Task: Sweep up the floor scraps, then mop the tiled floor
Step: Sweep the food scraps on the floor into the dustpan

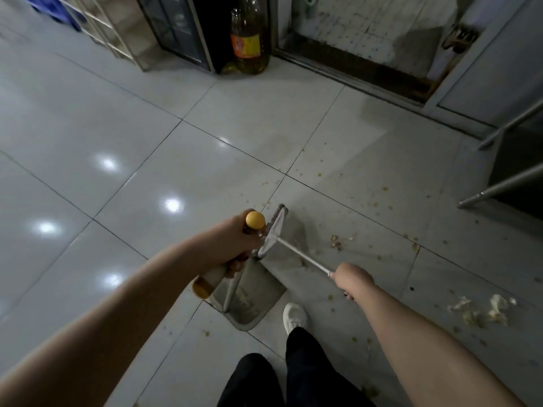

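Observation:
My left hand is shut on the yellow-tipped handle of a grey dustpan, which rests on the tiled floor in front of my feet. My right hand grips the thin metal pole of a small broom. Its grey head sits at the far end of the dustpan, just right of my left hand. Food scraps lie right of the broom head. A bigger pile of pale scraps lies at the far right, and small crumbs dot the tiles around them.
A large bottle of yellow liquid stands by a dark cabinet at the back. A doorway sill runs behind it. Metal legs of furniture reach in from the right. My white shoe is beside the dustpan.

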Tool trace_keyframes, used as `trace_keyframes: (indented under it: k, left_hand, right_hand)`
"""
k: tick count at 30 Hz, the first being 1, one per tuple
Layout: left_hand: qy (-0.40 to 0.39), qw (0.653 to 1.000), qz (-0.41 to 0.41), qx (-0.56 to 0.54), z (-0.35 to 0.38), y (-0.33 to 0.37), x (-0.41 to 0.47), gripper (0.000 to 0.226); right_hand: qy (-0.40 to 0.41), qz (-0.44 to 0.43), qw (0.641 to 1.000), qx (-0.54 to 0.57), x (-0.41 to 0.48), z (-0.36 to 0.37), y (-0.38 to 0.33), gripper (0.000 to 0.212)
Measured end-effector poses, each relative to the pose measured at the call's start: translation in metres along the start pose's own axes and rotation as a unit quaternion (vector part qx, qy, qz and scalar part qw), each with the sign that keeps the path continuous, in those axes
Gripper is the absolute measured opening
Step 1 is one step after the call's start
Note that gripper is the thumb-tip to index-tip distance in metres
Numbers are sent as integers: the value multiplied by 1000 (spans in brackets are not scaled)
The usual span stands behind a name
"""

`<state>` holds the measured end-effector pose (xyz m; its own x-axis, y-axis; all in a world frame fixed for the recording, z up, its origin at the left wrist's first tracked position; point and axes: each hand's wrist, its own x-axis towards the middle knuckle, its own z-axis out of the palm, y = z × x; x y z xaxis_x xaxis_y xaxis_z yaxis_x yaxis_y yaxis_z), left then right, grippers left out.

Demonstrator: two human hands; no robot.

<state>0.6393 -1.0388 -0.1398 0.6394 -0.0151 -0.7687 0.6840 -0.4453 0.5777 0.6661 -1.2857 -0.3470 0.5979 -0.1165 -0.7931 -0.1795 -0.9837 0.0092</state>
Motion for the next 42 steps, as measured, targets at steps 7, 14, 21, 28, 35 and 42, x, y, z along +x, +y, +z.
trace_keyframes:
  k: [7,14,21,28,35,42]
  left_hand:
    - [-23,999,-23,5,-10,21,28,11]
    - [-41,998,-31,30,-5,43,38,20]
    - [-41,998,-7,56,-2,55,29,18]
    - [-42,995,7,94,2,52,20,16]
    - [-30,996,10,78,6,52,23,15]
    - [-45,993,22,111,20,48,23,14]
  right_hand:
    - [18,-11,998,-57,26,4,3,37]
    - [-57,79,994,-40,9,1,67,41]
    - [-13,127,991,-25,-24,3,121,39]
    - [-30,97,991,91,-33,25,72,38]
    - [-6,92,991,95,-12,45,18,37]
    - [-29,175,978,108,-39,88,95,43]
